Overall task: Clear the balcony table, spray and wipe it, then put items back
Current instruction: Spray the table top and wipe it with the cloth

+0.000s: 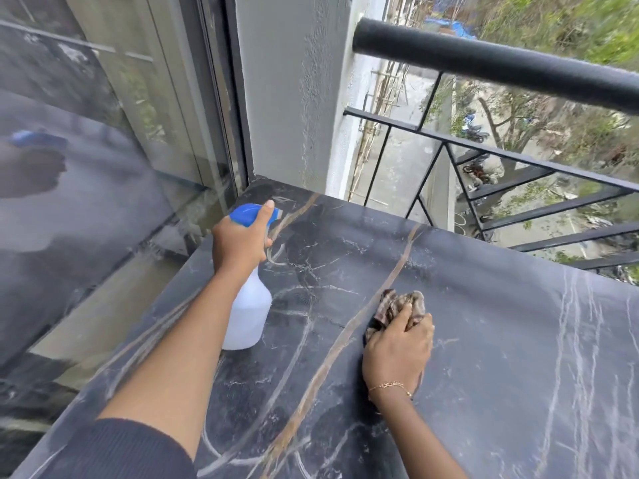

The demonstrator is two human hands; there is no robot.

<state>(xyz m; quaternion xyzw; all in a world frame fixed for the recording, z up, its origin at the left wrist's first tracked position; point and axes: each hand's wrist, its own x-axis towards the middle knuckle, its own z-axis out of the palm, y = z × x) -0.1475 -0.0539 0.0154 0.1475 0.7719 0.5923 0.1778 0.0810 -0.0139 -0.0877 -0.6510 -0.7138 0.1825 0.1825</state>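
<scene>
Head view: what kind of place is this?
Likely an upper-floor apartment balcony: a black metal railing overlooks trees and a street below, a glass sliding door stands on the left, and a dark veined marble table abuts the wall.

Black balcony railing (494, 60), glass sliding door (103, 133) — trees (570, 25), parked motorbikes (477, 133) far below

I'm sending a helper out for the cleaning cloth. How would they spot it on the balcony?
Find the dark marble table by the black railing. The cloth is bunched under the right hand, right of the white spray bottle. It is the only soft, brown-striped thing there.
</scene>
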